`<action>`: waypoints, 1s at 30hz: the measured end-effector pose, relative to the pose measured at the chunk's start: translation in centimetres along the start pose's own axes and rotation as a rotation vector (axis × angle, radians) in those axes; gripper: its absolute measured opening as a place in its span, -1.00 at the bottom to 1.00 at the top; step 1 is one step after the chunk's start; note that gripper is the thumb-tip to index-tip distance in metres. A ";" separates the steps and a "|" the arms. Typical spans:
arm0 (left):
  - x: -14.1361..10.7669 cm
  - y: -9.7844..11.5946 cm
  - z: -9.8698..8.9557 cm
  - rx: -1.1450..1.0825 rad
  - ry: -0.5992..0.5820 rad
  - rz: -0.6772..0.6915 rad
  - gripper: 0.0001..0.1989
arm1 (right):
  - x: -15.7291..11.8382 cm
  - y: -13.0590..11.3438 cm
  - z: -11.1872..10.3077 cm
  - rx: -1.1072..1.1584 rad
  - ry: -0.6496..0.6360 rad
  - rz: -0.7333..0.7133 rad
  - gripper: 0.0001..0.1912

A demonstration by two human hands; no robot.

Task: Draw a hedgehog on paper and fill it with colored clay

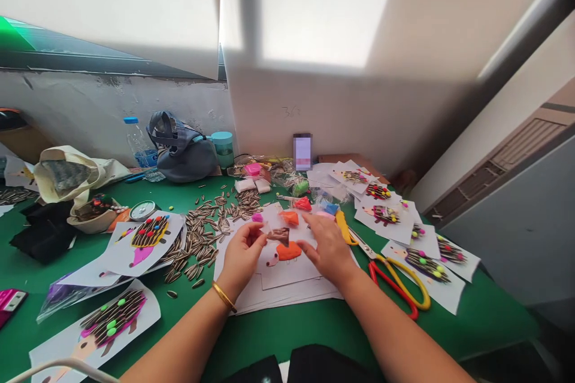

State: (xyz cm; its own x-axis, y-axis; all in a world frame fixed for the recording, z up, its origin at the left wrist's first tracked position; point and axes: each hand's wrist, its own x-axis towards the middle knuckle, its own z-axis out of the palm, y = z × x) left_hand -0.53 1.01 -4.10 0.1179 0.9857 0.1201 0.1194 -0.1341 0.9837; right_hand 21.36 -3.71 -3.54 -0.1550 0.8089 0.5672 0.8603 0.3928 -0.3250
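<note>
From the head camera, a left hand (242, 254) curls its fingers together at a dark scrap (281, 236); whether they clamp it is unclear. A right hand (327, 244), fingers apart, rests on a white paper sheet (296, 272) bearing orange clay (288, 251), seemingly steadying it, centred between both hands on the green surface (278, 329). Sunflower seeds (200, 239) lie heaped to the left, within reach.

Smooth gold bangle (223, 297) on bare left forearm (179, 341), at seven o'clock; bare right forearm (395, 335) at five o'clock.
</note>
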 end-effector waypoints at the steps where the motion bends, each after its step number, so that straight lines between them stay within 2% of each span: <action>1: 0.6 -0.4 -0.4 0.031 0.047 0.006 -0.64 | 0.0 0.7 -0.2 -0.114 0.021 0.082 -0.47; 2: 1.1 -0.7 -0.7 0.050 0.080 0.001 -0.63 | 0.0 1.5 -0.4 -0.214 0.020 0.162 -0.51; 4: 1.8 -1.3 -1.1 0.113 0.053 -0.033 -0.60 | 0.0 2.6 -0.5 -0.334 -0.039 0.243 -0.64; 7: 1.8 -1.5 -1.3 0.306 0.021 0.015 -0.58 | 0.0 2.9 -0.5 -0.346 -0.072 0.238 -0.81; 9: 1.2 -0.9 -1.1 0.452 0.074 0.167 -0.59 | 0.1 2.2 -0.4 -0.263 -0.017 0.173 -0.84; 11: 0.1 0.1 -0.7 0.512 0.104 0.344 -0.68 | 0.0 0.9 -0.3 -0.124 0.030 0.058 -0.80; 13: -1.0 1.0 -0.3 0.459 0.010 0.489 -0.79 | 0.0 -0.4 -0.1 0.025 0.032 -0.065 -0.75; 15: -1.8 1.7 0.2 0.417 -0.092 0.546 -0.81 | -0.1 -1.5 0.1 0.120 0.004 -0.131 -0.73; 21: -2.3 1.5 0.6 0.367 -0.166 0.465 -0.79 | -0.4 -2.4 0.6 0.135 -0.031 -0.141 -0.75; 30: -1.6 1.7 0.3 0.199 -0.251 0.295 -0.77 | -0.7 -2.2 0.7 0.271 0.015 -0.168 -0.79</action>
State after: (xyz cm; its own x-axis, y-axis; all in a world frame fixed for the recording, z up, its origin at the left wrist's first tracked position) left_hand -0.21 -0.83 -2.67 0.4086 0.8501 0.3323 0.2294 -0.4480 0.8641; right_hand 19.27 -4.84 -3.74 -0.2752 0.7172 0.6402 0.6624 0.6241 -0.4144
